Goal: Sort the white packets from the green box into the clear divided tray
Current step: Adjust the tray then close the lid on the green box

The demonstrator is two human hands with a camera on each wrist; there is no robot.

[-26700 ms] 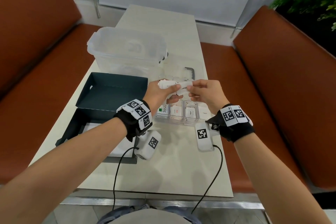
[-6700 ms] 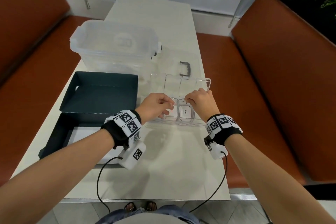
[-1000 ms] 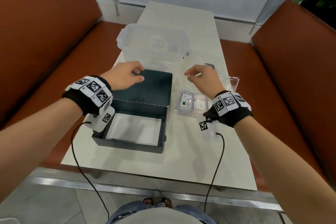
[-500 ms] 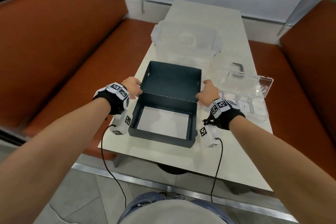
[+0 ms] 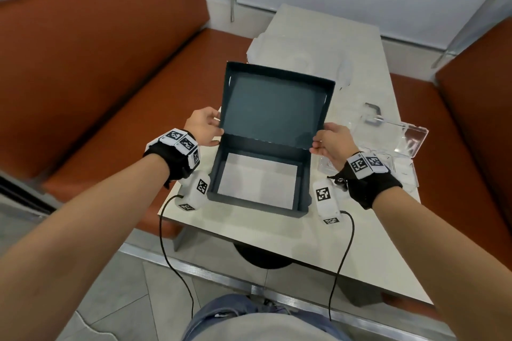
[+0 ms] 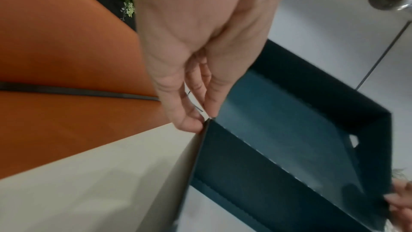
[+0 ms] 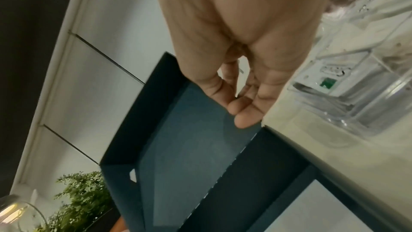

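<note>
The dark green box (image 5: 303,185) stands near the table's front edge; only its white lining (image 5: 257,180) shows inside, with no packets in view. Its hinged lid (image 5: 274,108) is tilted up. My left hand (image 5: 217,130) pinches the lid's left edge (image 6: 278,121), thumb and fingers either side (image 6: 200,117). My right hand (image 5: 318,141) holds the lid's right edge, thumb on the inner face (image 7: 243,108). The clear divided tray (image 5: 407,174) lies to the right behind my right wrist, its lid (image 5: 393,138) open. A white packet with a green mark (image 7: 327,84) lies in it.
A large clear lidded container (image 5: 291,50) stands behind the box at the far end of the table (image 5: 249,227). A grey handle piece (image 5: 372,111) lies beyond the tray. Orange benches (image 5: 97,63) flank the table. Cables hang from both wrists over the front edge.
Both hands took the lid's side edges and raised it from lying flat to tilted up. The head view pulled back and to the left.
</note>
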